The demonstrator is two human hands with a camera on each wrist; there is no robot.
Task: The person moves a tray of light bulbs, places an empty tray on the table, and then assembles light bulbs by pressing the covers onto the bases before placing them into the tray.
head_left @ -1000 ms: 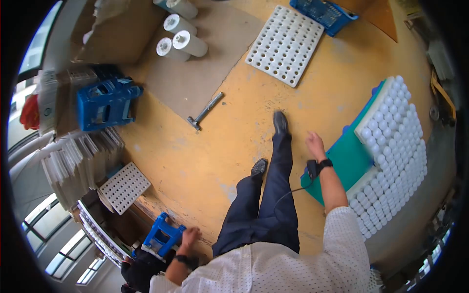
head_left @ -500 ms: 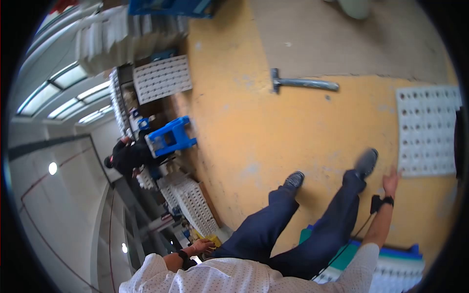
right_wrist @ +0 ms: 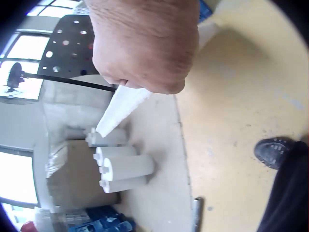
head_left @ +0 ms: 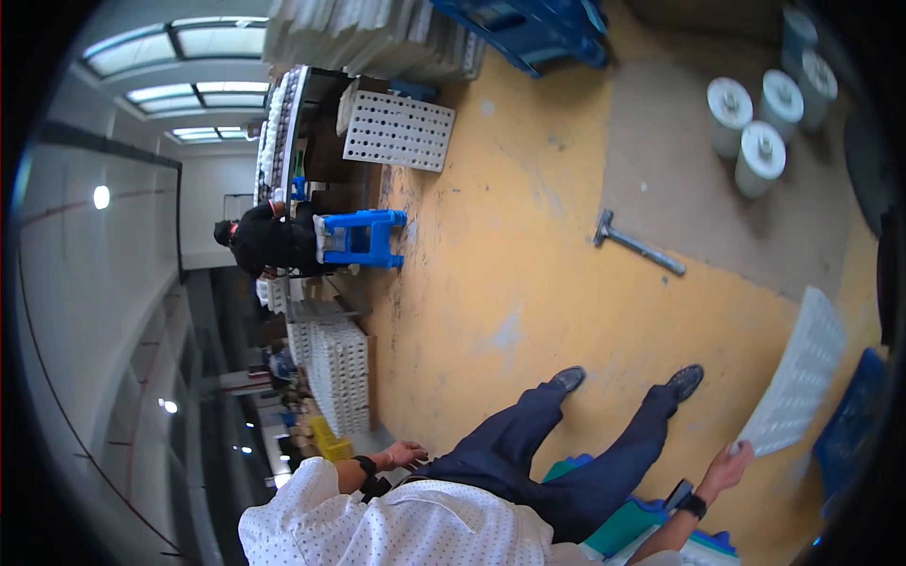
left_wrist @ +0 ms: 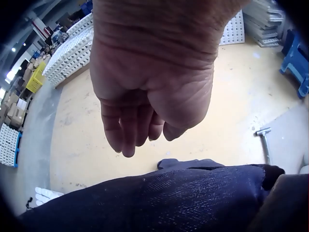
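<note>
My right hand point(head_left: 725, 467) grips one end of a white board with rows of holes point(head_left: 797, 377), off to the right in the head view. The board is lifted and tilted above the yellow floor. In the right wrist view its thin white edge point(right_wrist: 120, 110) sticks out beneath the curled fingers; the fingertips are hidden. My left hand point(head_left: 404, 456) hangs beside the dark trousers, fingers loosely bent. From the left wrist view, this hand point(left_wrist: 154, 82) holds nothing.
A hammer-like metal tool point(head_left: 642, 245) lies on the floor near brown sheeting point(head_left: 651, 151). Several white cylinders point(head_left: 761, 160) stand beyond it. A blue plastic item point(head_left: 849, 424) is at the right. Another person point(head_left: 264, 243) sits on a blue stool point(head_left: 373, 238) near stacked white boards point(head_left: 344, 377).
The holed board lay flat on the floor with my right hand reaching to its corner; now that hand holds it raised. The head view has turned left. My left hand stays loose.
</note>
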